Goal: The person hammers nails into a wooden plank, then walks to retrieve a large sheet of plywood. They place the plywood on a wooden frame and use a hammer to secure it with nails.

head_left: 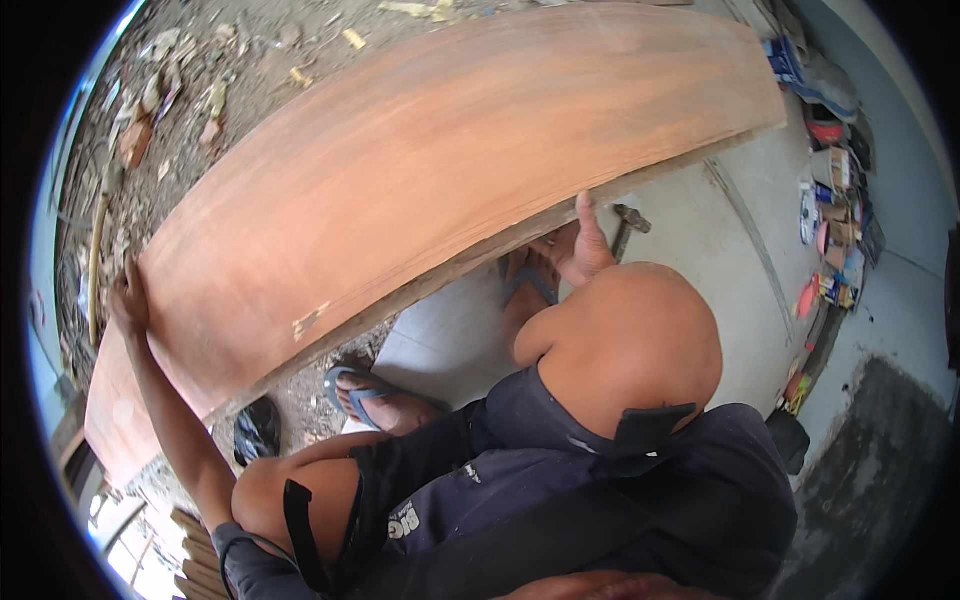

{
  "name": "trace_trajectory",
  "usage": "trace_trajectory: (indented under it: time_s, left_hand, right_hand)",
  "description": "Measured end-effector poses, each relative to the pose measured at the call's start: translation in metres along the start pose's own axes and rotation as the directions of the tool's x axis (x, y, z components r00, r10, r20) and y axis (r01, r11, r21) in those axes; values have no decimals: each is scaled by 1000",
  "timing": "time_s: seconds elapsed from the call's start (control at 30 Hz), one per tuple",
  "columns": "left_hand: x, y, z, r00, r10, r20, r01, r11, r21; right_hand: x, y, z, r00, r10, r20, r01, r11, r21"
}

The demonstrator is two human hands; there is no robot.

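A large reddish-brown plywood sheet (430,180) stands tilted in front of me, its long lower edge near my feet. My left hand (128,298) grips its far left edge with the arm stretched out. My right hand (582,245) holds the sheet's lower edge near the middle, thumb up against the face. Both my feet wear blue flip-flops (362,392), and my knees are bent in dark shorts.
A hammer (628,226) lies on the grey concrete floor (720,250) just right of my right hand. Rubble and dirt (190,90) cover the ground at the upper left. Boxes and packets (835,220) line the wall at right. A dark object (257,428) lies by my left foot.
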State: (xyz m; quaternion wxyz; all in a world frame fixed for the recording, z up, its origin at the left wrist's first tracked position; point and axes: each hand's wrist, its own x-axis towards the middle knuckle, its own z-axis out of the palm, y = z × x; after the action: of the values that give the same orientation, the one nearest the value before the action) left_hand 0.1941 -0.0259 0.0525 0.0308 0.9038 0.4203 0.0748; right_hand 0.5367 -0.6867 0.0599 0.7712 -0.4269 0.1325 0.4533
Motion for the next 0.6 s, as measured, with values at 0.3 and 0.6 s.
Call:
trace_trajectory:
  time_s: [0.3, 0.6]
  left_hand:
    - [4, -4, 3, 1000, 11, 12, -11, 1000, 11]
    - [-13, 31, -8, 968, -31, -248, 23, 999, -34]
  right_hand:
    - [12, 7, -5, 976, -129, -176, 104, 984, -142]
    - [-4, 3, 9, 970, 38, -241, -95, 969, -228]
